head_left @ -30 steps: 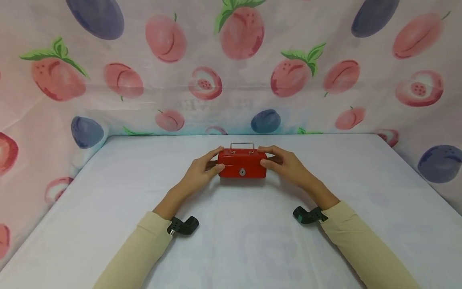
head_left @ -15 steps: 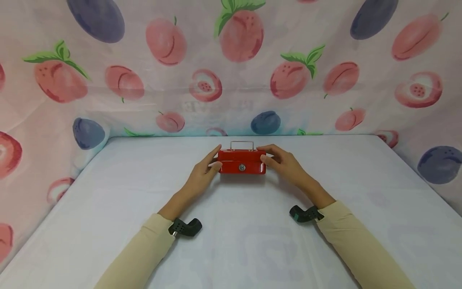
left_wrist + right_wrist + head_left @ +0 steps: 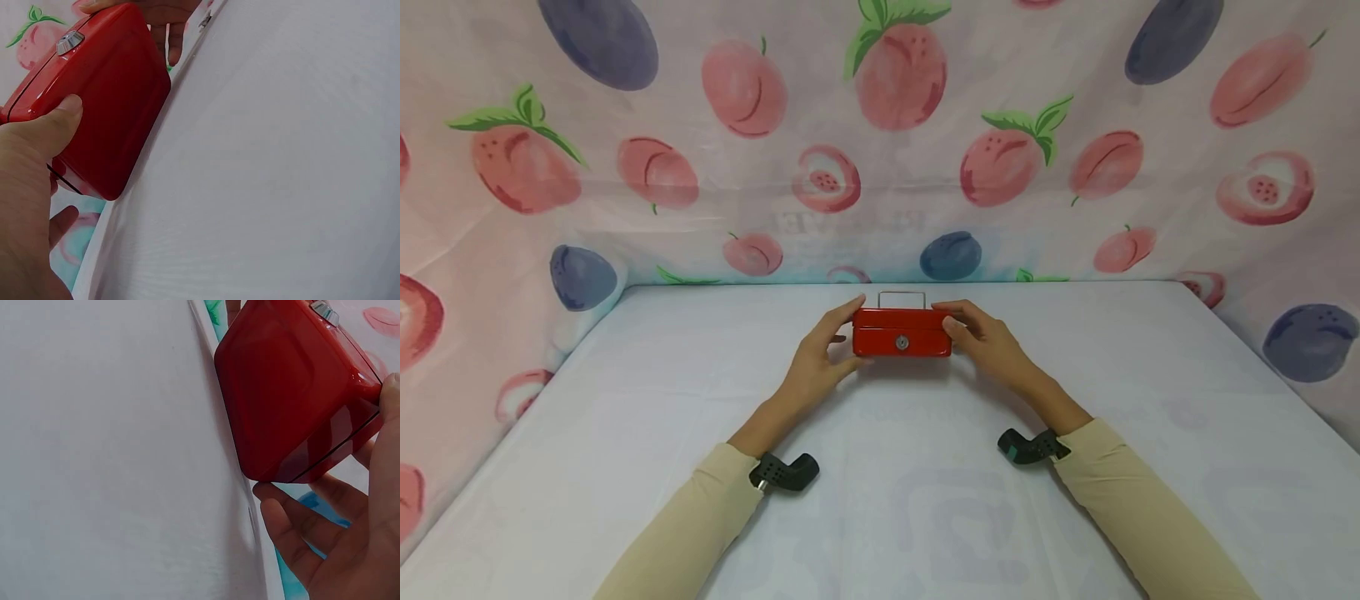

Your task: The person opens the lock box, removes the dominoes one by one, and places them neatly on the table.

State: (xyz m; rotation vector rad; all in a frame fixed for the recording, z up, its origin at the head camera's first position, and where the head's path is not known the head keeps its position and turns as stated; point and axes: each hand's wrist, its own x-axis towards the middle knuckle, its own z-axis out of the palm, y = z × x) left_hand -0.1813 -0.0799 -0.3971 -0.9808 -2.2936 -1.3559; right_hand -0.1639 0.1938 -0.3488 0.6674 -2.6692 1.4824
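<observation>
A small red cash box (image 3: 880, 335) is held up between my two hands in the head view, its lid closed. A silver lock (image 3: 902, 342) sits on its front, and a thin wire handle (image 3: 902, 292) stands up on top. My left hand (image 3: 812, 362) grips the left end, index finger at the top, thumb (image 3: 56, 125) on the lower front edge. At the other end my right hand (image 3: 992, 346) holds the box, thumb on the front corner and fingers behind and underneath. Both wrist views show the box's underside (image 3: 275, 387), raised off the table. Its inside is hidden.
A white cloth covers the table (image 3: 880, 500). Behind it hangs a fruit-print curtain (image 3: 910, 167), close beyond the table's back edge. Black wrist cameras (image 3: 786, 472) stick inward from both cream sleeves (image 3: 685, 525).
The box has risen slightly and tilted, so its front appears turned differently. My left thumb has slid from the front face down to the lower edge. My right hand has shifted slightly left.
</observation>
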